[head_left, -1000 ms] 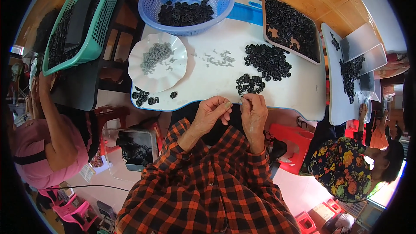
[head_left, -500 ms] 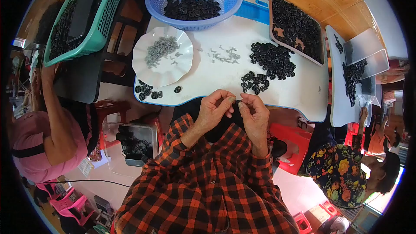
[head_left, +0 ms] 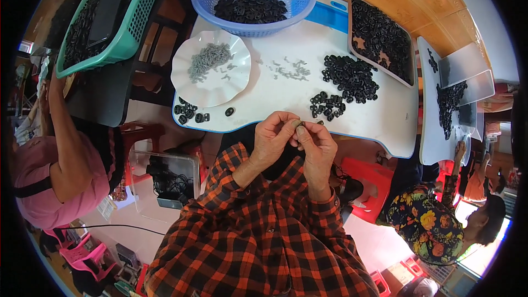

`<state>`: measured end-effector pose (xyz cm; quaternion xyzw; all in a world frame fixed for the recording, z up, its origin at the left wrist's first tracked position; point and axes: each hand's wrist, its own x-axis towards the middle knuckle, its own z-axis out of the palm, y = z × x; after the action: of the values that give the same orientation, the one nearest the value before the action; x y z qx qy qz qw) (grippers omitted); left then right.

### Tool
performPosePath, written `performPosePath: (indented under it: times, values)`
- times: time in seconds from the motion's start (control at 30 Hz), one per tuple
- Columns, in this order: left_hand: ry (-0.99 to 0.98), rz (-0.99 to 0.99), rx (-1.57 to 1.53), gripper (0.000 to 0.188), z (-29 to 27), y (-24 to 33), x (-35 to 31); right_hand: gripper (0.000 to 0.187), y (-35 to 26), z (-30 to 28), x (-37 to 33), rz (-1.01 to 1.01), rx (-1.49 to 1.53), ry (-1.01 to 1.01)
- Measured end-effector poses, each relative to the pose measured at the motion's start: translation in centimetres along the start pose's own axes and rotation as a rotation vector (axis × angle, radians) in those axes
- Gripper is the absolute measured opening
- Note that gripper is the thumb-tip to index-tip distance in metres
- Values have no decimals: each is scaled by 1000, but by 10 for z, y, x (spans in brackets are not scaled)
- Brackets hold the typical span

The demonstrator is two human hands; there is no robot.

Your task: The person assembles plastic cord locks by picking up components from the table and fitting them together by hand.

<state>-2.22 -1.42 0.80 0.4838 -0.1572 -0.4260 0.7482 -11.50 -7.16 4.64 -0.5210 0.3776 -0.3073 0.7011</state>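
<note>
My left hand (head_left: 275, 136) and my right hand (head_left: 318, 151) meet just in front of the table's near edge, fingertips pinched together. Between them is a small black plastic part, now mostly covered by the thumbs and fingers. A dark bit (head_left: 320, 122) shows beside the right index finger; whether it is held or lies on the table I cannot tell. Closest to my hands lies a small group of black oval parts (head_left: 328, 105), with a larger heap (head_left: 350, 78) behind it. Small grey pins (head_left: 290, 70) are scattered mid-table, and more lie in a white scalloped plate (head_left: 184, 89).
A blue-purple basket (head_left: 201, 8) and a tray (head_left: 383, 75), both with black parts, stand at the back of the white table (head_left: 264, 102). Several finished-looking black pieces (head_left: 190, 112) lie front left. People sit on both sides; a green basket (head_left: 129, 36) is at left.
My fingertips have closed in over the small black part, which showed between them before. My right thumb has moved left against the left fingertips. The whole view has shifted slightly.
</note>
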Motion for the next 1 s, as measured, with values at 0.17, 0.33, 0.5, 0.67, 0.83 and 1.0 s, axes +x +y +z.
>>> performPosePath:
  times: [0.17,0.33,0.5,0.67,0.83,1.0]
  values:
    - [-31,-1,-20,15,2,6,1,12,4,4,-1,-22,138,80]
    - [-110,-34,-122,16,-6,4,2,12,6,6,-1,-54,157,114]
    - [-134,-120,-253,19,-11,3,3,11,0,1,0,-104,62,108]
    - [-150,-161,-313,21,-11,5,1,14,-9,1,0,-59,-74,126]
    - [-160,-154,-301,23,-11,1,2,16,-9,0,-2,-102,-140,94]
    - [-161,-147,-302,24,-11,0,1,16,-10,0,-3,-105,-159,86]
